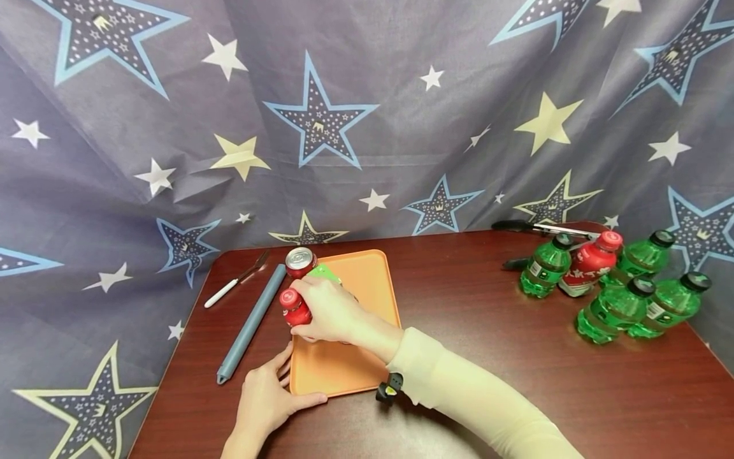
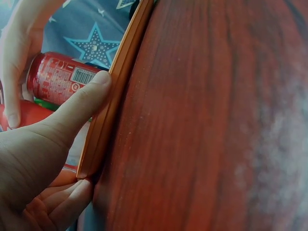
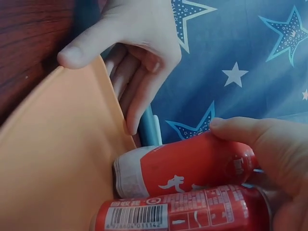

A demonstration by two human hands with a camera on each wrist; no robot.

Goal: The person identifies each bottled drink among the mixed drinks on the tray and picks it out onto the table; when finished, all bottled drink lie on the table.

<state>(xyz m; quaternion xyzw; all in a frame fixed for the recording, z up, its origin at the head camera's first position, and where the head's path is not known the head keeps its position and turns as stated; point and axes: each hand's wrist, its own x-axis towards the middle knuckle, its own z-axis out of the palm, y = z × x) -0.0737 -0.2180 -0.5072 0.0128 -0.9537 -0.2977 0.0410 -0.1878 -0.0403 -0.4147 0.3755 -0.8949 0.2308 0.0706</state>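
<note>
My right hand (image 1: 329, 309) grips a red bottle (image 1: 295, 310) with a red cap, upright at the left side of the orange tray (image 1: 338, 373). In the right wrist view the bottle (image 3: 192, 163) shows a pale base beside a red can (image 3: 187, 211) with a barcode. My left hand (image 1: 266, 392) holds the tray's near left corner, thumb at the near rim and fingers along the left side. Another red can with a silver top (image 1: 300, 260) stands at the tray's far left corner. Next to it a bright green item (image 1: 323, 273) is partly hidden by my right hand.
A blue-grey stick (image 1: 252, 325) and a white-handled fork (image 1: 235, 280) lie left of the tray. At the right stand several green bottles (image 1: 613, 312) and another red bottle (image 1: 590, 261). Black-handled utensils (image 1: 516, 225) lie behind them. A star-patterned cloth (image 1: 395, 127) hangs at the back.
</note>
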